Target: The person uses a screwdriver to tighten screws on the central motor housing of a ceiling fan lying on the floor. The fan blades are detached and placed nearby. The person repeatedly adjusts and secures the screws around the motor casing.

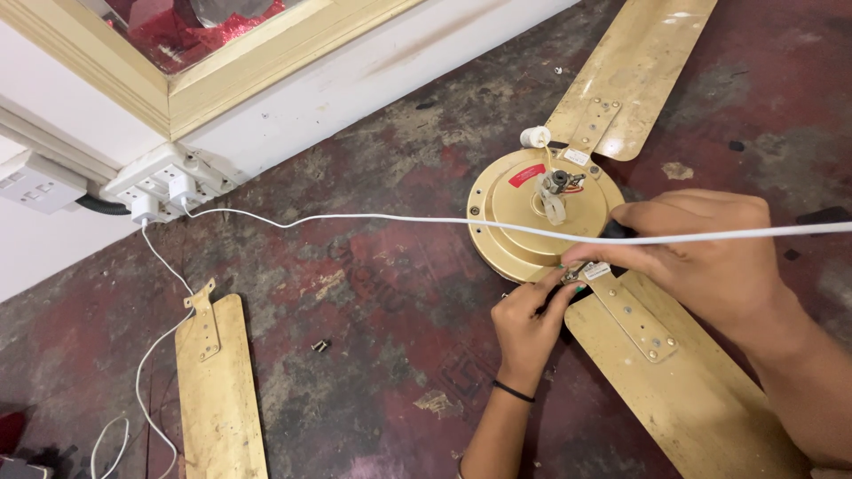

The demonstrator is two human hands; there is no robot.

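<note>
A gold ceiling fan motor housing (510,208) lies on the dark red floor with two gold blades joined to it. My right hand (701,248) is curled over the housing's near edge, gripping a black-handled tool (621,230). My left hand (528,324), with a black band on its wrist, pinches the tool's tip where the near blade's bracket (635,319) meets the housing. The exact contact point is hidden by my fingers. The near blade (701,399) runs toward the bottom right, the far blade (635,71) toward the top.
A loose gold blade (222,399) lies at the bottom left, with a small screw (320,345) on the floor beside it. A white cable (373,219) stretches from a white power strip (169,182) across the fan and over my right hand. A white wall (355,80) borders the floor.
</note>
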